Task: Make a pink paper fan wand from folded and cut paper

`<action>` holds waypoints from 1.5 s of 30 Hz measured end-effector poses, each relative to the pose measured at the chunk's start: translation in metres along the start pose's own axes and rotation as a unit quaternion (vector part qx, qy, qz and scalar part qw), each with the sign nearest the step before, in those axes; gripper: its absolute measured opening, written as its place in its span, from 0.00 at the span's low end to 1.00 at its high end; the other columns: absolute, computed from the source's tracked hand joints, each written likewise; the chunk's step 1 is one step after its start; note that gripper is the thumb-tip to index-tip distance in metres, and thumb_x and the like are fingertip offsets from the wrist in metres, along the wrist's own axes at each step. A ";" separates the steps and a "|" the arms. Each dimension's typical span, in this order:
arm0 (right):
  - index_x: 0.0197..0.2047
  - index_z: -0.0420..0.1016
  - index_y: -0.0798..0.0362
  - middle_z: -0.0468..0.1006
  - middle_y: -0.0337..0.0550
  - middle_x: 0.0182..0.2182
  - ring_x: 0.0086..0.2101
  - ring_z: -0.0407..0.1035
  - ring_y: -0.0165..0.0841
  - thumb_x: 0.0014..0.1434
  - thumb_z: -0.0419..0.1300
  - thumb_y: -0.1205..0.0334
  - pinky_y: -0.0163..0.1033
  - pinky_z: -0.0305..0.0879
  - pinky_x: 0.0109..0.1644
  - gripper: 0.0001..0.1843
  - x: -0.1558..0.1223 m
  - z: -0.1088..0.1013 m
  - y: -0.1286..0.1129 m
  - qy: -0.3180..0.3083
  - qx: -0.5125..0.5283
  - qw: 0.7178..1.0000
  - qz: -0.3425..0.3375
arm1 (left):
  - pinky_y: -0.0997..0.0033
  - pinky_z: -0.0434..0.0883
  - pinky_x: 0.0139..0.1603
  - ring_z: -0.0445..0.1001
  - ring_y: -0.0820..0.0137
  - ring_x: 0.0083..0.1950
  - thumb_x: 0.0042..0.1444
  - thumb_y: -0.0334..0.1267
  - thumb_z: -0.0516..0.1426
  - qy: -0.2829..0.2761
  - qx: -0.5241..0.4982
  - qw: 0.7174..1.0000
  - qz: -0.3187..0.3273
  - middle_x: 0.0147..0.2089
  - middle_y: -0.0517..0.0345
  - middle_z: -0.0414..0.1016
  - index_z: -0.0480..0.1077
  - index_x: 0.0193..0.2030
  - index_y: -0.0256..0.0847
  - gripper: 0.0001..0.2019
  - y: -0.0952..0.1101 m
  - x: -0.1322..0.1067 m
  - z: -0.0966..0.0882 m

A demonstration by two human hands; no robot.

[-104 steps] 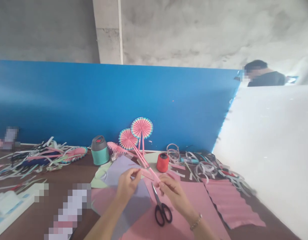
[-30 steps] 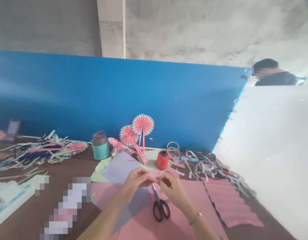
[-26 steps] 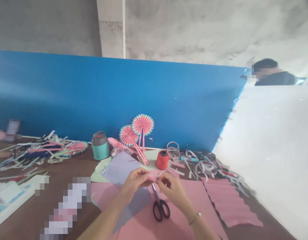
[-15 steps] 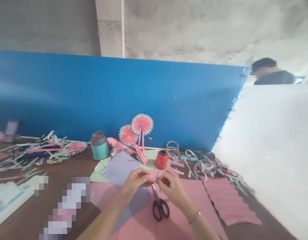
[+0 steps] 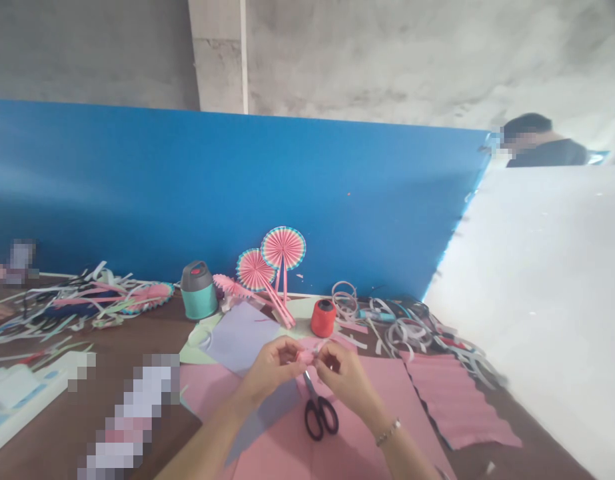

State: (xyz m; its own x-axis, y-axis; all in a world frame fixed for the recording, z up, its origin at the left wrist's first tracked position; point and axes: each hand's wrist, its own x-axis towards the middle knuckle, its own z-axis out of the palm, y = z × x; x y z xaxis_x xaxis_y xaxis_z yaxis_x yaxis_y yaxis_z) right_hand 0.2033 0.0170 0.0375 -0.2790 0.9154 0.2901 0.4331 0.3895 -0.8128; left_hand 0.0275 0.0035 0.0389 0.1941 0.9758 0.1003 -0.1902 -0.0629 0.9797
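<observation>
My left hand (image 5: 271, 372) pinches a small pink paper piece (image 5: 305, 357) between thumb and fingers. My right hand (image 5: 341, 377), with a bracelet at the wrist, has its fingertips closed on the right end of the same piece. How the piece is folded is too small to make out. Just below it, scissors (image 5: 313, 399) with black handles lie on pink paper sheets (image 5: 382, 407), their tips partly hidden by the hands. A red spool of thread (image 5: 324, 319) stands behind my hands. To the left lies a lilac sheet (image 5: 242, 333) over pale green paper.
Pleated pink round fans (image 5: 283, 249) lean against the blue partition (image 5: 137, 180). A teal container (image 5: 199, 293) stands left of them. Paper strips (image 5: 407, 337) lie right, beside a pleated pink sheet (image 5: 462, 400). A power strip (image 5: 42, 393) is at left. A person (image 5: 547, 148) is beyond the white panel.
My left thumb and fingers have shifted slightly on the pink paper piece. The right hand stays almost in place, and the scissors have not moved.
</observation>
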 end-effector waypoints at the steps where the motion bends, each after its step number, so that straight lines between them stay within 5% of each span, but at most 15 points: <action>1: 0.22 0.63 0.52 0.66 0.36 0.20 0.23 0.60 0.28 0.49 0.54 0.65 0.33 0.55 0.26 0.06 0.000 0.000 0.000 0.001 -0.005 1.000 0.000 | 0.70 0.70 0.38 0.76 0.68 0.35 0.39 0.44 0.69 0.004 0.009 1.000 0.013 0.32 0.55 0.77 0.73 0.33 0.37 0.17 -0.003 0.001 0.000; 14: 0.26 0.71 0.53 0.72 0.41 0.24 0.26 0.64 0.31 0.62 0.55 0.54 0.34 0.60 0.29 0.16 -0.003 -0.003 -0.007 0.015 -0.056 0.994 -0.091 | 0.68 0.73 0.40 0.77 0.65 0.36 0.45 0.42 0.66 0.063 0.042 0.996 0.051 0.32 0.52 0.80 0.74 0.35 0.37 0.13 -0.013 0.004 -0.008; 19: 0.36 0.72 0.52 0.74 0.42 0.28 0.26 0.67 0.31 0.60 0.57 0.53 0.34 0.65 0.27 0.11 -0.001 -0.007 -0.001 0.029 0.008 0.999 -0.044 | 0.70 0.73 0.38 0.76 0.70 0.32 0.42 0.43 0.67 0.094 0.011 0.994 0.057 0.28 0.57 0.77 0.75 0.33 0.37 0.14 -0.016 0.010 -0.012; 25: 0.34 0.69 0.52 0.73 0.41 0.28 0.27 0.67 0.32 0.60 0.56 0.53 0.35 0.68 0.28 0.10 0.000 -0.009 0.001 0.026 0.017 0.999 -0.044 | 0.70 0.74 0.38 0.76 0.70 0.32 0.40 0.44 0.68 0.095 -0.004 0.995 0.040 0.28 0.58 0.78 0.75 0.33 0.37 0.15 -0.009 0.007 -0.011; 37: 0.39 0.71 0.51 0.67 0.36 0.25 0.26 0.64 0.30 0.57 0.59 0.55 0.34 0.67 0.28 0.09 0.001 -0.008 0.006 -0.016 0.081 0.996 -0.013 | 0.72 0.73 0.36 0.78 0.70 0.30 0.40 0.45 0.69 0.018 -0.044 0.999 -0.020 0.28 0.55 0.80 0.76 0.33 0.36 0.17 0.008 -0.002 -0.019; 42: 0.50 0.72 0.48 0.71 0.46 0.48 0.31 0.66 0.30 0.52 0.64 0.58 0.33 0.65 0.28 0.21 -0.001 -0.009 0.000 -0.027 0.028 0.999 -0.032 | 0.71 0.73 0.37 0.79 0.69 0.33 0.42 0.45 0.69 -0.010 -0.037 0.999 -0.024 0.31 0.54 0.81 0.76 0.34 0.37 0.16 0.010 -0.003 -0.017; 45: 0.47 0.74 0.50 0.75 0.44 0.42 0.31 0.66 0.31 0.51 0.63 0.57 0.34 0.63 0.30 0.19 -0.001 -0.007 -0.004 -0.051 -0.005 0.998 -0.027 | 0.70 0.73 0.38 0.79 0.67 0.34 0.43 0.44 0.68 -0.028 -0.024 0.999 -0.022 0.32 0.54 0.82 0.76 0.35 0.37 0.15 0.012 -0.005 -0.016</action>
State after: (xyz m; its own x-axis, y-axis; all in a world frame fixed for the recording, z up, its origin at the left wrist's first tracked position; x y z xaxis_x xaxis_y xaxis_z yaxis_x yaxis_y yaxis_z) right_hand 0.2078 0.0149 0.0442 -0.3877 0.8786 0.2790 0.4246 0.4388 -0.7919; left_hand 0.0088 0.0014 0.0478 0.2565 0.9642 0.0672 -0.2252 -0.0080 0.9743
